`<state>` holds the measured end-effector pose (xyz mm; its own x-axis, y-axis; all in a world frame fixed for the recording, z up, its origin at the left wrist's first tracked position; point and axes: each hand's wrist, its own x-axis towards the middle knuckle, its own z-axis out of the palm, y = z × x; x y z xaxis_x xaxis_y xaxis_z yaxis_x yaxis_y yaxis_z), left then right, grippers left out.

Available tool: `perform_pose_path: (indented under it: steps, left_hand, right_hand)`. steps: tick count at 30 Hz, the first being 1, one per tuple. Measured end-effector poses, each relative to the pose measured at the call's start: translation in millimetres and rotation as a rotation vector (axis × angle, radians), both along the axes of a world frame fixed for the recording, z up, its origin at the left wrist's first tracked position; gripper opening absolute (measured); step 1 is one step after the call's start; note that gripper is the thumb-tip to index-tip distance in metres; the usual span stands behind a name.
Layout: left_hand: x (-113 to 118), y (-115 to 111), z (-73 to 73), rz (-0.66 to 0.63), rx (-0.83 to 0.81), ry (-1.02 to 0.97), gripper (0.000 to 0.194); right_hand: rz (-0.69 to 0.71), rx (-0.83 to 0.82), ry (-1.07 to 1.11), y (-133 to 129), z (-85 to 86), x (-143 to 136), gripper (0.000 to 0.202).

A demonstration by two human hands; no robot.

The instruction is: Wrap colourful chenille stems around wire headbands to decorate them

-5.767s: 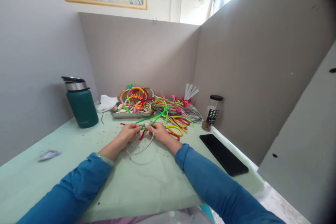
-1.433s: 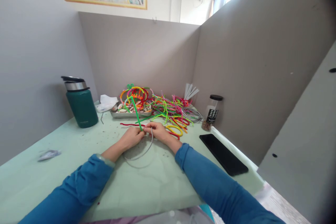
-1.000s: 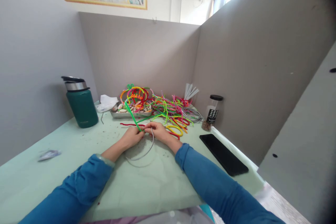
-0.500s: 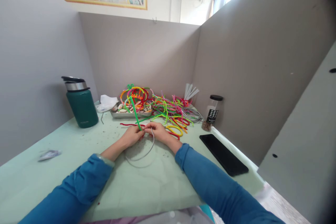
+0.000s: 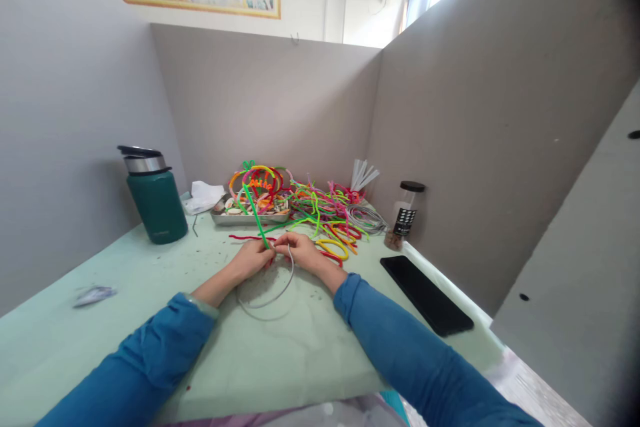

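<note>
My left hand (image 5: 254, 259) pinches a green fuzzy stem (image 5: 256, 217) that sticks up and leans to the left. Close against it, my right hand (image 5: 299, 251) has its fingers closed on a thin grey hoop (image 5: 291, 275), which hangs in a loop below both hands. The fingertips of the two hands meet where stem and hoop come together, and that joint is mostly hidden. A red stem (image 5: 240, 237) lies on the table just behind my left hand.
A metal tray (image 5: 250, 219) of colourful pieces and a heap of fuzzy stems (image 5: 320, 203) stand at the back. The green bottle (image 5: 157, 207) is at the left. At the right are a jar (image 5: 403, 217) and a black phone (image 5: 425, 293).
The upper end of the green stem has tipped slightly to the left. Both hands stay in nearly the same place.
</note>
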<state>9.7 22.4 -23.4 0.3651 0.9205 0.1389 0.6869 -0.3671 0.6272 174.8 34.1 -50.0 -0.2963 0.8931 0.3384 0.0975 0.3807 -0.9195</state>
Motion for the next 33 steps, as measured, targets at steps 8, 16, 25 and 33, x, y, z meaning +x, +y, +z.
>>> perform_pose_path:
  steps: [8, 16, 25, 33]
  left_hand:
    - [-2.3, 3.4, -4.0, -0.025, -0.013, -0.051, 0.030]
    - [-2.0, 3.2, -6.0, -0.018, -0.053, -0.101, 0.035]
    - [-3.0, 5.9, -9.5, 0.000, -0.110, -0.168, 0.038]
    - [-2.4, 3.2, -8.0, 0.015, -0.136, -0.205, 0.039]
  right_hand:
    - [0.012, -0.046, 0.023, -1.6, 2.1, -0.3, 0.015]
    - [0.001, -0.032, -0.015, -3.6, 3.5, 1.1, 0.012]
    - [0.002, -0.006, -0.034, -2.9, 2.4, 1.5, 0.013]
    - [-0.002, -0.011, -0.022, -4.2, 3.7, 0.8, 0.014]
